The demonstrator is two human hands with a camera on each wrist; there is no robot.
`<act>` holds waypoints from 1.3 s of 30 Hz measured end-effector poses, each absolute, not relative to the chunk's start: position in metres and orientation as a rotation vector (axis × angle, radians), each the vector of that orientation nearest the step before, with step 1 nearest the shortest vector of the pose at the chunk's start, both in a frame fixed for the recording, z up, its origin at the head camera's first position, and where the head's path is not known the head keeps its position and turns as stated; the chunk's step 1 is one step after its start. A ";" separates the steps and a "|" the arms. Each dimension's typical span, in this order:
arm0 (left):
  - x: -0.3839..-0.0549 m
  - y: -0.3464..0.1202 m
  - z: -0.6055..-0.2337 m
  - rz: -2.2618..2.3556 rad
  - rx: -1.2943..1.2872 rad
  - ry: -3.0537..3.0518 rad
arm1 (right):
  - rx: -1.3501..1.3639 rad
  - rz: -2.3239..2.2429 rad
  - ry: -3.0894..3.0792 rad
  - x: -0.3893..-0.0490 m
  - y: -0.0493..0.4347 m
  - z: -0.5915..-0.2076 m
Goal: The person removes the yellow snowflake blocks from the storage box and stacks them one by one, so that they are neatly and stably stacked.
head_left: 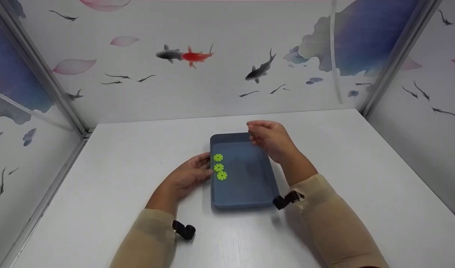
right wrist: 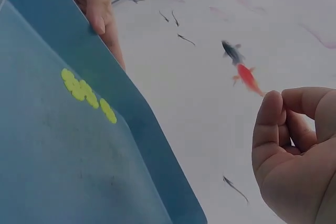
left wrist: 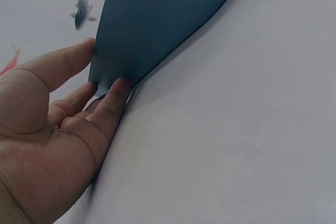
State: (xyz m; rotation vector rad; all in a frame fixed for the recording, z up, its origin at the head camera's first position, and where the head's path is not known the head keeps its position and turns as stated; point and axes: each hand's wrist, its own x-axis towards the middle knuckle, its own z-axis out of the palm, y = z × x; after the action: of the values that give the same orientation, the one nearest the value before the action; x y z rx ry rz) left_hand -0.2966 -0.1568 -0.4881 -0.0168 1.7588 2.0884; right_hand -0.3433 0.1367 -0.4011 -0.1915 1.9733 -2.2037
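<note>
head: tray [head_left: 246, 186]; within, three notched discs [head_left: 221, 167]; alongside, loose left hand [head_left: 188, 175], i'd brace lightly; far corner, empty-looking pinched right hand [head_left: 272, 140].

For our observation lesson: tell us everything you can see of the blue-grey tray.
The tray is blue-grey, rectangular and shallow, with rounded corners, raised walls and a plastic-looking finish. It sits open side up on the white table, longer from front to back. Three yellow-green notched discs lie inside along its left wall. The left hand touches that wall's outside; the right hand hides the far right corner in the head view.
</note>
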 end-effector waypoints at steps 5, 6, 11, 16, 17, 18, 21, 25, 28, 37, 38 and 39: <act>-0.298 -0.157 -0.488 2.081 -0.010 1.764 | -0.216 -2.139 1.977 -0.351 0.113 -0.403; -0.298 -0.157 -0.488 2.081 -0.008 1.765 | -0.216 -2.130 1.970 -0.354 0.109 -0.404; -0.297 -0.155 -0.486 2.076 0.000 1.773 | -0.162 -2.096 1.939 -0.368 0.090 -0.409; -0.298 -0.154 -0.485 2.083 0.009 1.758 | -0.105 -2.017 1.968 -0.375 0.078 -0.418; -0.298 -0.154 -0.485 2.083 0.011 1.755 | -0.099 -2.002 1.975 -0.376 0.076 -0.420; -0.298 -0.154 -0.485 2.081 0.009 1.756 | -0.094 -1.985 1.987 -0.376 0.075 -0.423; -0.298 -0.155 -0.484 2.077 0.005 1.759 | -0.095 -1.941 2.017 -0.379 0.071 -0.430; -0.297 -0.156 -0.484 2.072 0.006 1.764 | -0.100 -1.844 2.089 -0.383 0.065 -0.440; -0.296 -0.156 -0.486 2.065 0.021 1.769 | -0.091 -1.761 2.140 -0.386 0.063 -0.446; -0.297 -0.158 -0.488 2.084 0.023 1.749 | -0.155 -1.712 2.101 -0.388 0.062 -0.458; -0.297 -0.158 -0.488 2.083 0.022 1.749 | -0.161 -1.691 2.115 -0.388 0.062 -0.458; -0.297 -0.158 -0.488 2.082 0.026 1.751 | -0.167 -1.669 2.132 -0.388 0.062 -0.459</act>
State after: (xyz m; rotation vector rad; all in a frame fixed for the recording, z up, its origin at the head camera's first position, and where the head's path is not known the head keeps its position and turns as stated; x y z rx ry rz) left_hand -0.2966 -0.1583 -0.4879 0.0257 1.7509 2.0820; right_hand -0.3878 0.0625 -0.4589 -0.1671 2.1324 -1.6686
